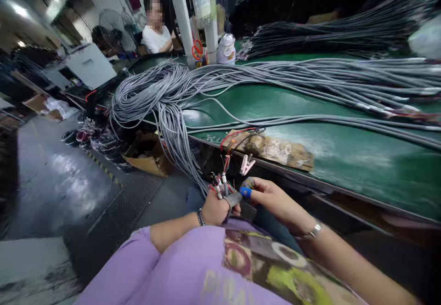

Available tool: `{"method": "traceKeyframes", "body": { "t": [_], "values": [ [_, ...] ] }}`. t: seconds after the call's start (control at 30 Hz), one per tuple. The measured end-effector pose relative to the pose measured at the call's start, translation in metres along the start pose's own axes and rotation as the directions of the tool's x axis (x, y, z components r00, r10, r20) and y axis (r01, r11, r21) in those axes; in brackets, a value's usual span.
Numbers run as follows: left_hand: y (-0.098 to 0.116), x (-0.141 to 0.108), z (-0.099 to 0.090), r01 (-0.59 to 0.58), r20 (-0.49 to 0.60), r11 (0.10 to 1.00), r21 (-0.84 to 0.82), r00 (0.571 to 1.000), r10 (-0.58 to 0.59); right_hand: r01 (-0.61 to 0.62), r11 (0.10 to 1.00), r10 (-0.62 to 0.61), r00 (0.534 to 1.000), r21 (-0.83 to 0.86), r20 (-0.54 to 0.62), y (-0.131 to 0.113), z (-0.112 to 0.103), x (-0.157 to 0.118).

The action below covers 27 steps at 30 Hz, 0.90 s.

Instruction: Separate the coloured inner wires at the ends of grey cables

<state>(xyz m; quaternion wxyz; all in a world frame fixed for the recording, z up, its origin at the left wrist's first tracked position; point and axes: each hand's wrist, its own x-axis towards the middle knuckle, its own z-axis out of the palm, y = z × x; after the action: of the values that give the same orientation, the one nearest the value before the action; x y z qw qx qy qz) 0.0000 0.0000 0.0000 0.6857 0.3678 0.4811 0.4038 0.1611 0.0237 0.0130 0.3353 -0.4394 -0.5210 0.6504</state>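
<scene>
My left hand [214,207] is closed around the ends of the grey cables [188,146], which hang down over the table edge. Stripped ends with thin coloured wires and white collars [223,176] stick up above its fingers. A dark grey flat strip [234,199] lies across that hand; its exact kind is unclear. Just to the right, my right hand [270,197] is closed in a pinch, a blue wrap [245,192] on one finger. Whatever is between its fingertips is too blurred to name. A pale pink clothespin-like clip [247,165] sits above it at the table edge.
Long grey cables lie along the green table [310,135]. A tape-covered cardboard piece [285,152] is at its near edge, with red and black wires [237,135]. Black cables [327,34] lie behind. An open cardboard box [148,155] stands below left. A person [156,36] sits beyond.
</scene>
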Motion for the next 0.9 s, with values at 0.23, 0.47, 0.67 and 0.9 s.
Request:
{"method": "traceKeyframes", "body": {
  "t": [0.23, 0.47, 0.67, 0.9],
  "values": [
    [-0.006, 0.004, -0.002, -0.033, -0.104, 0.999, 0.000, 0.994, 0.033, 0.019, 0.998, -0.015, 0.998, 0.066, -0.055, 0.007, 0.006, -0.002],
    [0.004, -0.003, 0.002, 0.014, 0.168, 0.986, 0.165, 0.985, -0.042, 0.107, 0.901, 0.090, 0.902, 0.421, -0.422, 0.005, -0.009, 0.009],
    [0.002, 0.002, 0.000, -0.045, -0.029, 0.998, 0.048, 0.998, 0.047, -0.086, 0.874, 0.187, 0.968, 0.478, -0.168, 0.007, -0.013, 0.001],
    [0.006, 0.001, 0.002, -0.020, 0.016, 0.995, 0.102, 1.000, 0.018, -0.026, 0.992, 0.034, 0.997, 0.124, -0.065, 0.007, -0.001, -0.002]
  ]
}}
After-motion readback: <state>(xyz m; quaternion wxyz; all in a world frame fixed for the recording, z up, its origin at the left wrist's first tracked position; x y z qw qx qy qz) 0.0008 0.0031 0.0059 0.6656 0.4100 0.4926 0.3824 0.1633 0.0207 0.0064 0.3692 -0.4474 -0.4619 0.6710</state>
